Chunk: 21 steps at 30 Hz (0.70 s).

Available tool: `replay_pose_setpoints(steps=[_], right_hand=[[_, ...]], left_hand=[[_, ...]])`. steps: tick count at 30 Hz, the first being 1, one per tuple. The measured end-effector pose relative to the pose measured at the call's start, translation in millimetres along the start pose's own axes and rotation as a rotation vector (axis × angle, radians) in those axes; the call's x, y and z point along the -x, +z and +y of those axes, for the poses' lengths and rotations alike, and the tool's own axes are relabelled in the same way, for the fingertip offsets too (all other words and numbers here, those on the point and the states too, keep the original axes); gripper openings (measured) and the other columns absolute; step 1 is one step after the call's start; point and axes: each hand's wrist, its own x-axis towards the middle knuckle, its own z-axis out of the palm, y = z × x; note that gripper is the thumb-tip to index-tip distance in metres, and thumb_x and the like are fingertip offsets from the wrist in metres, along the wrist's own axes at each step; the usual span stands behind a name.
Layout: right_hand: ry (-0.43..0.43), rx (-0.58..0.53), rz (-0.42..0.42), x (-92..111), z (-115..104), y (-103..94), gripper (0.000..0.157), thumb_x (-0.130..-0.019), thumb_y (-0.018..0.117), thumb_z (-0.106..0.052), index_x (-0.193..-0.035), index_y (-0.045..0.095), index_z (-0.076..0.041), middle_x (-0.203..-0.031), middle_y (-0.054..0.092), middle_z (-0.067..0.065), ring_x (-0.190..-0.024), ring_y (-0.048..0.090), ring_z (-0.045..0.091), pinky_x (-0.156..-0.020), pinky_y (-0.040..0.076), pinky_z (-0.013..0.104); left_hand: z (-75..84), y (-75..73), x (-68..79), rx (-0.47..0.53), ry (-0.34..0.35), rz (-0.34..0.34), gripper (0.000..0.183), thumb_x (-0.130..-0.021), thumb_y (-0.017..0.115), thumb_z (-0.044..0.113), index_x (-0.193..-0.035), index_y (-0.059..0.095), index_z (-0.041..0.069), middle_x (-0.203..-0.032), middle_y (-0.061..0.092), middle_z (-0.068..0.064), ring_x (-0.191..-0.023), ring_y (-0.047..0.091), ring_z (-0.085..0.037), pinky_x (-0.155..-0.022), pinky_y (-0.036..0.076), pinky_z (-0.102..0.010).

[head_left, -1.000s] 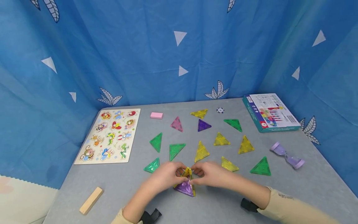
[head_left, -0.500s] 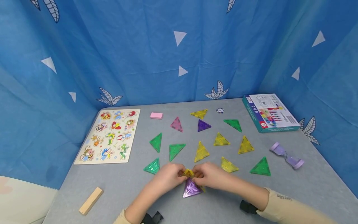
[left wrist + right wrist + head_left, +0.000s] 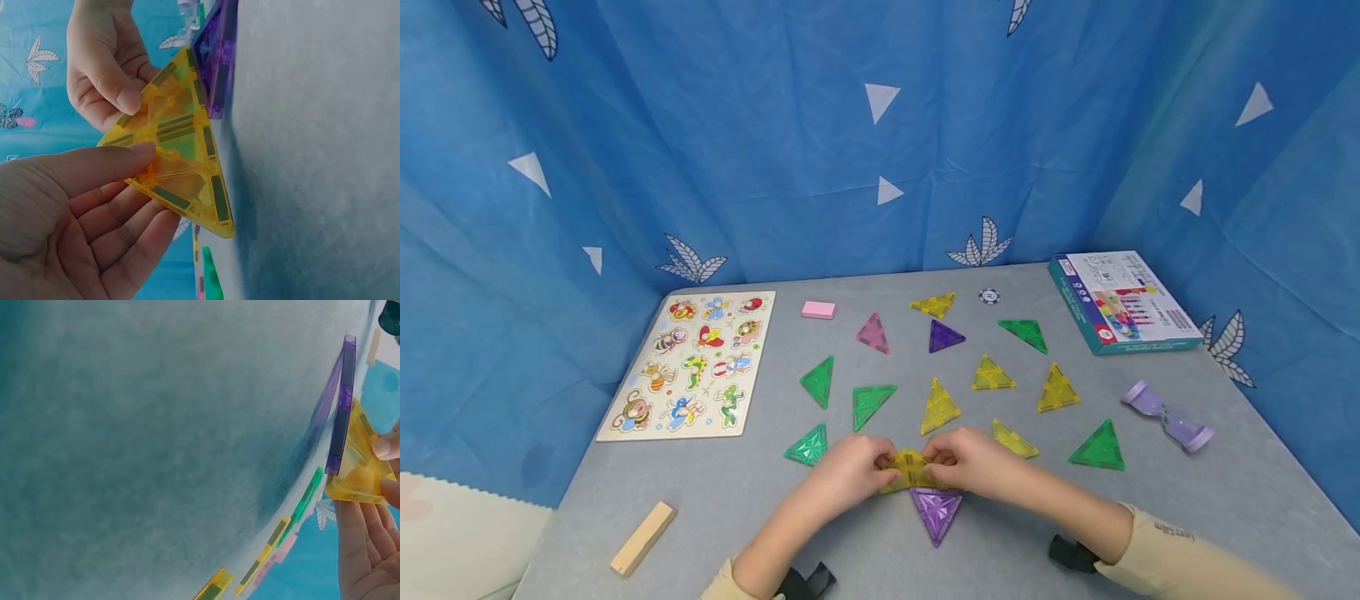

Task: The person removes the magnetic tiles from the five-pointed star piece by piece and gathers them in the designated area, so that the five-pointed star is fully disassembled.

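Observation:
Both hands meet at the near middle of the table over yellow triangular magnetic tiles (image 3: 912,471), which overlap one another. My left hand (image 3: 852,467) pinches them on the left, its thumb lying on the face of the front yellow tile (image 3: 181,147) in the left wrist view. From the other side, my right hand (image 3: 973,460) grips the yellow piece near its edge. A purple triangular magnetic tile (image 3: 937,512) adjoins the yellow piece's lower edge, its tip pointing toward me. The right wrist view shows this purple tile (image 3: 342,406) edge-on beside the yellow.
Loose green (image 3: 870,405), yellow (image 3: 940,408), pink (image 3: 874,333) and dark purple (image 3: 945,336) triangular tiles lie beyond the hands. An insect puzzle board (image 3: 688,367) and wooden block (image 3: 643,538) lie left; a box (image 3: 1123,302) and lilac sand timer (image 3: 1167,415) right.
The yellow and purple tiles were a peaked shape between the hands; the yellow has opened out flatter. The purple tile has swung round, its tip now toward me. Both hands keep their grip.

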Motion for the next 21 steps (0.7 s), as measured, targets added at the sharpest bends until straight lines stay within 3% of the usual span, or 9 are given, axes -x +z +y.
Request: replay_pose_setpoints(steps=[5, 8, 10, 12, 15, 18, 21], right_hand=[[0.017, -0.016, -0.006, 0.8, -1.5, -3.2, 0.007, -0.087, 0.065, -0.012, -0.089, 0.07, -0.008, -0.07, 0.064, -0.006, -0.056, 0.051, 0.002, -0.051, 0.045, 0.022], [0.037, -0.037, 0.007, 4.0, -1.5, -7.8, 0.007, -0.088, 0.063, -0.013, -0.09, 0.07, -0.01, -0.071, 0.064, -0.006, -0.058, 0.05, 0.003, -0.052, 0.045, 0.022], [0.054, -0.053, 0.02, 7.4, -0.8, -11.3, 0.008, -0.089, 0.063, -0.014, -0.09, 0.07, -0.011, -0.074, 0.065, -0.006, -0.061, 0.053, 0.004, -0.054, 0.047, 0.024], [0.071, -0.067, 0.032, 11.0, 0.5, -14.5, 0.009, -0.09, 0.062, -0.017, -0.091, 0.069, -0.012, -0.078, 0.066, -0.006, -0.066, 0.056, 0.006, -0.057, 0.048, 0.024], [0.082, -0.079, 0.038, 14.8, 2.4, -17.8, 0.011, -0.091, 0.062, -0.02, -0.092, 0.068, -0.011, -0.08, 0.067, -0.005, -0.069, 0.058, 0.009, -0.059, 0.049, 0.026], [0.079, -0.085, 0.038, 17.7, 3.8, -19.0, 0.012, -0.091, 0.062, -0.022, -0.092, 0.067, -0.011, -0.08, 0.067, -0.005, -0.068, 0.058, 0.009, -0.058, 0.049, 0.026], [0.071, -0.096, 0.038, 20.9, 3.5, -18.0, 0.012, -0.091, 0.062, -0.022, -0.092, 0.066, -0.011, -0.08, 0.066, -0.005, -0.066, 0.057, 0.009, -0.057, 0.048, 0.026]], left_hand=[[-2.3, -5.8, -2.5, 0.027, -0.007, -0.013, 0.007, -0.08, 0.073, 0.012, -0.084, 0.07, 0.008, -0.075, 0.065, 0.004, -0.065, 0.056, -0.002, -0.056, 0.046, -0.018], [-9.5, -14.6, -5.0, 0.029, -0.008, 0.021, 0.005, -0.081, 0.072, 0.012, -0.082, 0.069, 0.009, -0.074, 0.064, 0.004, -0.064, 0.054, -0.003, -0.055, 0.045, -0.019], [-19.3, -25.3, -8.7, 0.082, -0.034, 0.055, 0.005, -0.082, 0.072, 0.012, -0.082, 0.068, 0.008, -0.074, 0.063, 0.004, -0.063, 0.053, -0.005, -0.055, 0.046, -0.022], [-34.4, -40.3, -14.9, 0.195, -0.093, 0.089, 0.007, -0.083, 0.071, 0.013, -0.085, 0.068, 0.007, -0.076, 0.064, 0.001, -0.066, 0.056, -0.008, -0.058, 0.048, -0.025], [-62.8, -67.9, -31.2, 0.407, -0.244, 0.154, 0.016, -0.085, 0.069, 0.016, -0.092, 0.065, 0.002, -0.082, 0.066, -0.005, -0.07, 0.06, -0.013, -0.067, 0.052, -0.034], [-94.1, -93.3, -51.8, 0.556, -0.396, 0.255, 0.027, -0.088, 0.066, 0.02, -0.102, 0.061, -0.002, -0.09, 0.066, -0.009, -0.073, 0.062, -0.013, -0.078, 0.052, -0.042], [-122.1, -107.4, -69.8, 0.707, -0.503, 0.336, 0.036, -0.091, 0.062, 0.018, -0.118, 0.054, -0.003, -0.096, 0.063, -0.01, -0.073, 0.062, -0.01, -0.084, 0.05, -0.04]])
